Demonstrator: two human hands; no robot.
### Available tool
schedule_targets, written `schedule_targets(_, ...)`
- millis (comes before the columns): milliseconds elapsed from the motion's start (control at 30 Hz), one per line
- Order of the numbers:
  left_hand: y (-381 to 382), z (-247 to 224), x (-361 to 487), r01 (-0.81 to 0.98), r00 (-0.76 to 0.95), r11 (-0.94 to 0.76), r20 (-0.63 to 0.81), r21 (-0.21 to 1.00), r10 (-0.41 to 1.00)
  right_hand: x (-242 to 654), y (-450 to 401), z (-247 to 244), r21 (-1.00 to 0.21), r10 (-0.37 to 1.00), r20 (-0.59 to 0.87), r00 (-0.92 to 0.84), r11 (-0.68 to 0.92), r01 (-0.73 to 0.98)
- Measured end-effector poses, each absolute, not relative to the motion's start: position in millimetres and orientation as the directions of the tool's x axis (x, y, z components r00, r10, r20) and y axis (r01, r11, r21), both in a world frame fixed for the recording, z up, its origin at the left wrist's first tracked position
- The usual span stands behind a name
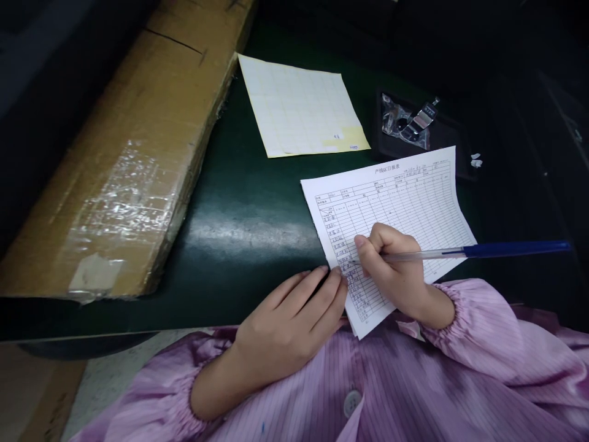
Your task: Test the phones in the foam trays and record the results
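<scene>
My right hand (394,268) grips a ballpoint pen (494,249) with a clear barrel and a blue cap on its back end. The pen's tip is at the left column of a printed form (414,209), which lies at a slant on top of a thin stack of paper. Handwritten characters fill that column, while most of the grid to its right looks blank. My left hand (289,316) lies flat, fingers stretched out, with its fingertips on the left edge of the form.
A long cardboard piece wrapped in clear tape (133,166) covers the left of the dark green table (230,258). Beyond the form lies a sheet of white labels (299,107). A black tray (453,144) at the back right holds a plastic bag (398,120) and a shiny metal part (422,118).
</scene>
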State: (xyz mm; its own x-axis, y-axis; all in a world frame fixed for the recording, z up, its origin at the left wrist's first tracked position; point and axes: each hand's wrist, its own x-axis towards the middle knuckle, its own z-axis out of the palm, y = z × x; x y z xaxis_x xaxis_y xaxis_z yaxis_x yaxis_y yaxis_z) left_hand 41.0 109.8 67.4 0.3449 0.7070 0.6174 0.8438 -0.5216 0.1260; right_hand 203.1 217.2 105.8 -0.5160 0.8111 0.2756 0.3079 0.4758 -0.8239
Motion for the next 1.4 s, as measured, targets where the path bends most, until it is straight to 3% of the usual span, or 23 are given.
schedule_targets(1400,108.9,67.5,39.5,0.842,0.354,-0.527,0.62,0.115,0.701,204.3,217.6,106.3,-0.801,0.809,0.278,-0.517,0.493,0.34)
